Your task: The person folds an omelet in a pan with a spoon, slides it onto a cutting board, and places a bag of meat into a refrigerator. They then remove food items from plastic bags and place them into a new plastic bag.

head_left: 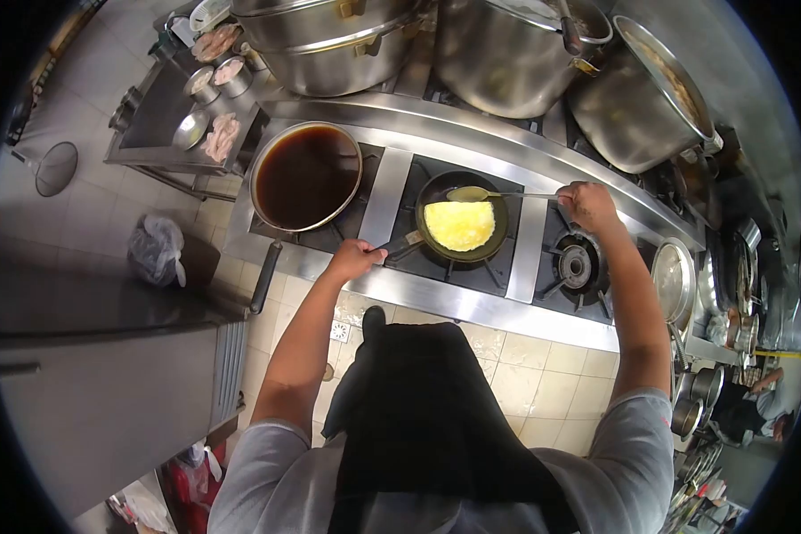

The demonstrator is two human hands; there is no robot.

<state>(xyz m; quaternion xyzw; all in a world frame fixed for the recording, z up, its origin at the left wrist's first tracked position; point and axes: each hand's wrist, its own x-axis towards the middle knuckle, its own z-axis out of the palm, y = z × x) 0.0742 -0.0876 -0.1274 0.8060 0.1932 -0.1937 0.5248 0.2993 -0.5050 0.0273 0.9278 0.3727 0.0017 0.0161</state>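
Note:
My left hand is closed round the handle of a dark frying pan, which sits over a burner of the stove. In the pan lies a yellow omelette with one straight edge at the top, as if folded over. My right hand grips the end of a long-handled metal spoon. The spoon's bowl is inside the pan, right at the omelette's straight upper edge.
Left of the pan stands a wide pan of dark brown liquid, its handle jutting toward me. Large steel pots line the back. A bare burner is at the right. Raw meat lies on a side counter.

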